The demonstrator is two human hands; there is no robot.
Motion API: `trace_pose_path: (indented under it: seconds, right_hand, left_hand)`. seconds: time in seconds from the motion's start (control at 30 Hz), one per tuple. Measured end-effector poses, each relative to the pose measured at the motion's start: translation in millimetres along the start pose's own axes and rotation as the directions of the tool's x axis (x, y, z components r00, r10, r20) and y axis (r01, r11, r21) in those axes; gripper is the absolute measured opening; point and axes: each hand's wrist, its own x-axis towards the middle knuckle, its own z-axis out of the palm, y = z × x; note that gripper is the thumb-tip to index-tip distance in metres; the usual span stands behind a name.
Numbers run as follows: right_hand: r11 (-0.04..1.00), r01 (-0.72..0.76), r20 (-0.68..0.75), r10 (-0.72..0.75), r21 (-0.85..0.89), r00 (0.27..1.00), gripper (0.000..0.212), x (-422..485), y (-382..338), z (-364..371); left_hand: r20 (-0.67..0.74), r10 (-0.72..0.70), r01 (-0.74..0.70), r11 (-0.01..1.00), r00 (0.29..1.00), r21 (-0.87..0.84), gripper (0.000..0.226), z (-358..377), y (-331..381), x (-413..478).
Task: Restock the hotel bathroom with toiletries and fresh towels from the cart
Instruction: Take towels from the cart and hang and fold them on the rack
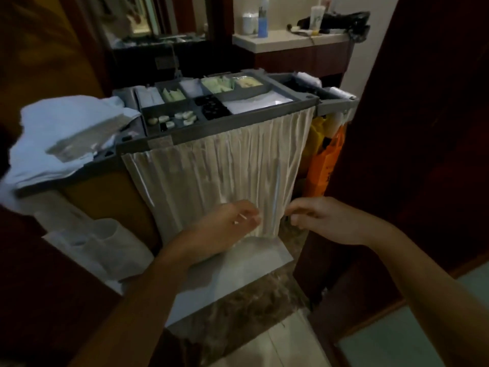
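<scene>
Both hands are at the lower hem of the cream curtain (211, 176) on the cart (190, 132), likely opening it to reach stock behind. The left hand (225, 226) pinches a fold. The right hand (315, 218), just beside it, curls loosely at the curtain's edge, its grasp unclear. Toiletries (172, 119) sit above the hands, towels (66, 133) up-left. Next, the cloth must be drawn aside.

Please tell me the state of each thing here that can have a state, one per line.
Cream pleated fabric curtain: hanging closed over the cart front, lower end gathered.
Grey plastic compartment tray: uncovered, stocked.
White cloth pile: crumpled on cart's left end.
Orange plastic bag: hanging, cart's right side.
Left grip: pinching the curtain.
Right grip: curled at curtain edge; hold unclear.
</scene>
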Motion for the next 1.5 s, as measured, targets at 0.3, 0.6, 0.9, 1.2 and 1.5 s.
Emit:
trace_pose_path:
  seconds: [0.3,0.6,0.9,1.2,1.5]
  right_hand:
    - [0.992,0.120,0.114,-0.115,-0.036,0.987,0.027,110,16,-20]
    - [0.966,0.242,0.200,-0.219,-0.097,0.955,0.022,253,-15,-42]
    - [0.940,0.322,0.178,-0.299,-0.115,0.937,0.022,414,-87,-60]
    - [0.911,0.410,0.210,-0.393,-0.039,0.895,0.021,532,-138,-57]
    - [0.796,0.601,0.305,-0.591,0.070,0.747,0.022,671,-188,-28]
  left_hand:
    - [-0.085,-0.158,0.164,0.984,0.984,0.068,0.035,-39,-29,43]
    - [-0.205,-0.287,0.297,0.955,0.936,0.017,0.028,-121,-109,104]
    - [-0.391,-0.318,0.342,0.940,0.864,-0.009,0.022,-261,-183,164]
    - [-0.569,-0.368,0.438,0.899,0.735,-0.016,0.028,-353,-244,203]
    - [-0.781,-0.529,0.555,0.779,0.333,-0.291,0.037,-393,-327,219]
